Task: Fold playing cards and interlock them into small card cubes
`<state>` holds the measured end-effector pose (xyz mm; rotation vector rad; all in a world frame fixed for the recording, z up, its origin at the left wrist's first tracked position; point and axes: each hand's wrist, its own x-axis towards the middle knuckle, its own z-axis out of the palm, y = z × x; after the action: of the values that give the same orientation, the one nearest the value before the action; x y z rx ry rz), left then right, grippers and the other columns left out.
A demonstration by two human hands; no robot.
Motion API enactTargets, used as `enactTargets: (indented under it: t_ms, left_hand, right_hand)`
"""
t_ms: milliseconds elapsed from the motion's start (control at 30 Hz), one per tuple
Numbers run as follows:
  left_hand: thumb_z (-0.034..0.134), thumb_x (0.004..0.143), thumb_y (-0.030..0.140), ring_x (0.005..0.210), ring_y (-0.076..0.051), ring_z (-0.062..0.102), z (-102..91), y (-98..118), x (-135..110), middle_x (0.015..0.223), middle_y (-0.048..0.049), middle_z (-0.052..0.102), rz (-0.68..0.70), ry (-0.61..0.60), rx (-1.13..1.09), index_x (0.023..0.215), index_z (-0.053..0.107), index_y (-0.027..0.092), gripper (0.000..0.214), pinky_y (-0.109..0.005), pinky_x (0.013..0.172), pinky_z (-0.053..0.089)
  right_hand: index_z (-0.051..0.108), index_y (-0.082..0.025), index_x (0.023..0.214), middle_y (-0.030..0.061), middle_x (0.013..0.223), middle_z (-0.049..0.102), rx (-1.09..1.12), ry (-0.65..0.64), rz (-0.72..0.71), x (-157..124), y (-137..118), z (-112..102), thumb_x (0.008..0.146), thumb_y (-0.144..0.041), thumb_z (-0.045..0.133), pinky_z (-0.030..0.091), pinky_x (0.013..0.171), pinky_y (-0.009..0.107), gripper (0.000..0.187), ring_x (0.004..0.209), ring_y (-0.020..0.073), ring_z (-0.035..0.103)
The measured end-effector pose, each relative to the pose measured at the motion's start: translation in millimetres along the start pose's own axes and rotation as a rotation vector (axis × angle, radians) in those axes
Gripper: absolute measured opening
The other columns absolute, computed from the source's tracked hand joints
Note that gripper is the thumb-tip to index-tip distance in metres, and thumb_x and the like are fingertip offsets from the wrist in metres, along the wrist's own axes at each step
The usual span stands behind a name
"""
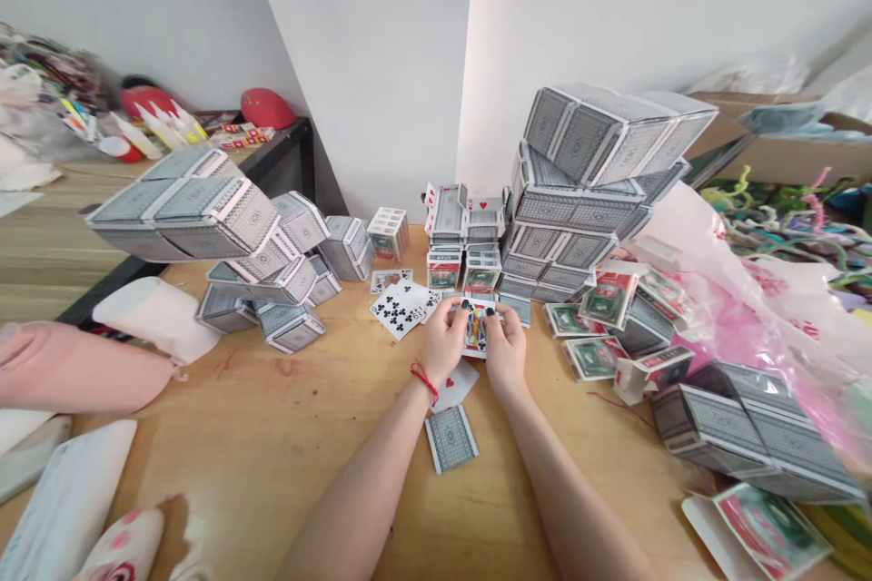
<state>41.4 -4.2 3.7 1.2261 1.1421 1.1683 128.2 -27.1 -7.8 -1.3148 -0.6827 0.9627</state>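
Observation:
Between my two hands, near the middle of the table, is a playing card with a coloured court figure facing up. My left hand, with a red string on its wrist, pinches the card's left side. The right side is gripped by my right hand, thumb on top. A folded card piece, patterned back up, lies below my hands. A heart card lies partly hidden under my left wrist. Loose club cards are spread just left of my hands. Beyond stand card boxes with folded cards on them.
A tall stack of folded-card blocks rises at right, and a leaning one at left. Several card boxes and a longer card block lie at right. A pink roll is at the left edge.

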Motion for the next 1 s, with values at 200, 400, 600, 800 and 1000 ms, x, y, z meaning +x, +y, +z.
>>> enactTargets:
  t_ms: [200,400,600,800,1000]
  left_hand:
    - [0.049,0.076,0.025,0.047,-0.009,0.046,-2.0,5,0,0.058,0.002,0.052,-0.045,-0.027,-0.04,0.095,0.052,0.017,0.021,-0.018,0.043,0.036]
    - [0.049,0.076,0.026,0.045,-0.009,0.046,-3.3,3,1,0.055,0.0035,0.049,-0.078,-0.025,-0.061,0.089,0.05,0.018,0.015,-0.018,0.041,0.036]
    - [0.05,0.077,0.03,0.043,-0.008,0.043,-4.4,-1,1,0.054,0.0042,0.047,-0.063,-0.023,-0.046,0.087,0.049,0.019,0.015,-0.017,0.04,0.034]
    - [0.048,0.077,0.03,0.042,-0.007,0.04,-4.4,-6,3,0.053,0.0046,0.045,-0.035,-0.017,-0.051,0.088,0.049,0.018,0.016,-0.017,0.04,0.031]
    - [0.049,0.077,0.03,0.044,-0.008,0.043,-4.6,-4,2,0.055,0.0035,0.047,-0.029,0.001,-0.016,0.087,0.05,0.018,0.016,-0.018,0.041,0.032]
  right_hand:
    - [0.052,-0.022,0.096,-0.0033,0.064,0.055,0.0,-0.005,-0.039,0,-2,1,0.071,-0.032,0.051,0.039,0.049,0.023,0.027,0.049,0.0108,0.047]
    - [0.051,-0.022,0.095,-0.0042,0.059,0.052,0.013,-0.051,0.008,0,-1,0,0.071,-0.036,0.051,0.037,0.043,0.021,0.027,0.045,0.0104,0.045]
    - [0.049,-0.022,0.094,-0.0035,0.062,0.052,0.048,-0.086,0.033,1,-2,-1,0.07,-0.038,0.051,0.04,0.044,0.022,0.028,0.049,0.0111,0.047]
    - [0.05,-0.021,0.09,-0.004,0.061,0.051,0.07,-0.109,0.077,1,-4,0,0.069,-0.036,0.051,0.039,0.043,0.021,0.026,0.046,0.0098,0.044]
    - [0.048,-0.022,0.085,-0.0062,0.054,0.047,0.101,-0.117,0.081,1,-3,0,0.068,-0.035,0.05,0.035,0.039,0.02,0.022,0.042,0.0093,0.041]
